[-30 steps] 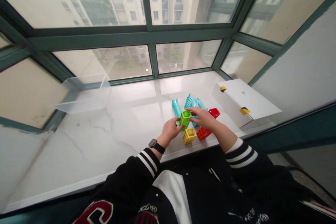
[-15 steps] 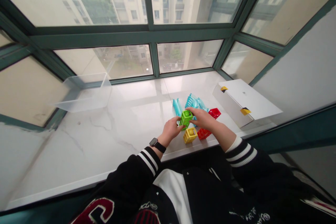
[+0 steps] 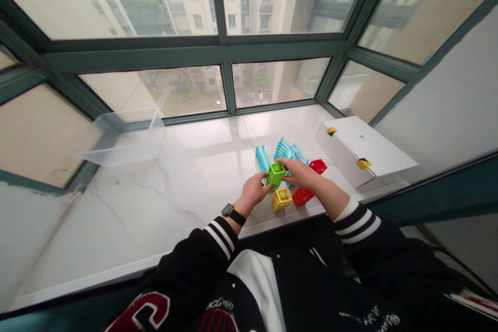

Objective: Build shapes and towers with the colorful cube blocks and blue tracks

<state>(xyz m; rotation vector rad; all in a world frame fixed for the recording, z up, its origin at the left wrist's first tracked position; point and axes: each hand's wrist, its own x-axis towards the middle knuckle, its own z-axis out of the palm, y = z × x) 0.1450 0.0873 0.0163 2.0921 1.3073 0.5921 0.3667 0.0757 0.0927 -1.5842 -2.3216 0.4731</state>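
Note:
Between my two hands is a green toy block [image 3: 275, 174] with an open frame and a round knob inside its top. My left hand [image 3: 254, 190] is closed on its left and lower side. My right hand [image 3: 298, 172] grips the same block from the right, fingers bent over its upper edge. Just below stands a yellow block [image 3: 281, 200] of similar make. A red block [image 3: 302, 197] lies partly under my right forearm, and another red block [image 3: 318, 166] is beyond the wrist. Clear blue ribbed track pieces [image 3: 286, 149] and a straight blue piece [image 3: 262, 157] lie behind my hands.
A clear plastic bin [image 3: 128, 140] stands at the left of the marble-patterned sill [image 3: 175, 187]. At the right is a white box [image 3: 365, 148] with yellow-and-black tabs. Green-framed windows [image 3: 194, 56] close off the back.

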